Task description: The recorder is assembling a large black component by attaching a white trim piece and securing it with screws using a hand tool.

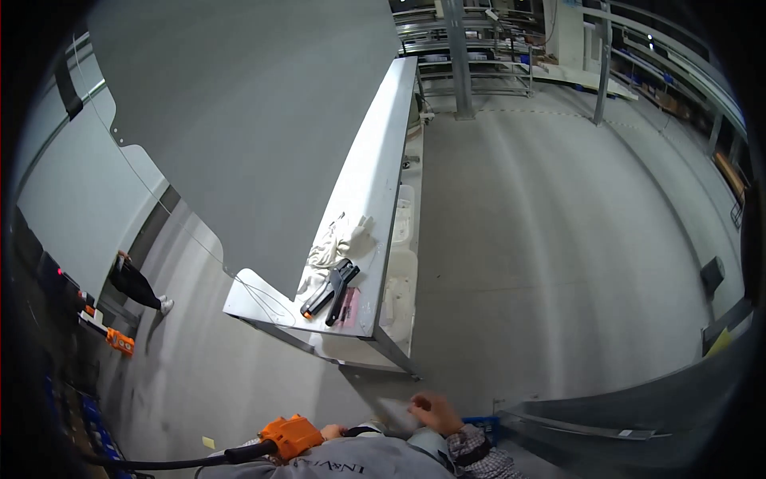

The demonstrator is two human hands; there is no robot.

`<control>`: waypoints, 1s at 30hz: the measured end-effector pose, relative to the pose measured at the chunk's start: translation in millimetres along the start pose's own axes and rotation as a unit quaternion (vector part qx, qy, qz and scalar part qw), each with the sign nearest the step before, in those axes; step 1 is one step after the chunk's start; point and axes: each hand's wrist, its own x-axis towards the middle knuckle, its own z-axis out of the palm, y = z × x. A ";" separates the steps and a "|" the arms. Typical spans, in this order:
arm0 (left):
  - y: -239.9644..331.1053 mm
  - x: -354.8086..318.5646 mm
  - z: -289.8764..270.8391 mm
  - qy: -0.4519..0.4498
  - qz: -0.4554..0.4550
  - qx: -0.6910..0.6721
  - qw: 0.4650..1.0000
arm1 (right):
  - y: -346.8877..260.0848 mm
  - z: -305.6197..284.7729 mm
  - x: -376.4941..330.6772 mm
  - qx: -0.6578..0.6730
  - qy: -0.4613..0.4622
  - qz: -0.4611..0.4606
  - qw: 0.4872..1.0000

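Low at the front, close to my grey top, is an orange push-button control box (294,436) with a thick black cable running off to the left. My left hand (333,432) is at its right end and appears closed around it, most of the fingers hidden. My right hand (435,413) hangs in front of my body, loosely curled, with nothing seen in it. Ahead stands a long white table (363,172). On its near end lie two black handheld tools (332,292), a crumpled white cloth (339,242) and a pink piece (349,307).
A large flat grey panel (239,120) with a stepped edge spreads left of the table. White bins (400,291) sit under the table. Another person (137,283) in dark clothes is at the left, near a second orange control (120,342). Metal racks (495,60) and posts stand behind.
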 end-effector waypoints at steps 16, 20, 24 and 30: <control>186.2 -99.3 -158.5 -0.288 0.296 -0.665 0.622 | 85.5 -238.0 68.3 -0.183 0.120 0.151 0.964; 184.6 -121.3 -173.3 -0.209 0.401 -0.653 0.608 | 110.8 -279.2 85.6 -0.241 0.039 0.381 0.892; 151.0 -100.3 -168.1 -0.187 0.437 -0.691 0.545 | 90.3 -315.0 176.6 -0.288 0.009 0.348 0.892; 85.5 -63.6 -117.8 0.086 0.361 -0.863 0.342 | 37.9 -347.4 389.9 -0.307 -0.030 0.115 0.944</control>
